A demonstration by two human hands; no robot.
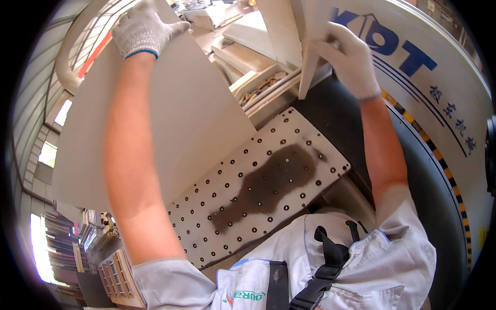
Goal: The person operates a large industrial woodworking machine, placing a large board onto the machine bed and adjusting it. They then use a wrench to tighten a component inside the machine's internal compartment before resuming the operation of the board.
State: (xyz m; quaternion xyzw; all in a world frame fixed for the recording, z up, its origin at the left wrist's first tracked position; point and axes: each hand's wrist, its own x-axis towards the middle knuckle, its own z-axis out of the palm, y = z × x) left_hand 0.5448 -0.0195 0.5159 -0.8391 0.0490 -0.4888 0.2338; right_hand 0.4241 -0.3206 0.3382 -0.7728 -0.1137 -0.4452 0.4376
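My left hand [144, 30], in a white knit glove with a blue cuff edge, is at the upper edge of a large pale grey panel [175, 98]. Its thumb sticks out to the right, and its blurred fingertips reach over that edge. The panel stands tilted on the left, its lower edge by a white perforated table [227, 175]. On the right, my right hand [351, 59], also gloved, has its fingers closed at the edge of a narrow, light-coloured board [308, 62] standing upright. Part of that grip is hidden.
Dark round studs and a brown worn patch [279, 178] mark the table top. A white machine housing [413, 62] with a yellow-black striped edge curves along the right. Beyond the panel sits a tray of scraps [263, 88]. Stacked boards [62, 243] and a wooden rack [121, 279] stand lower left.
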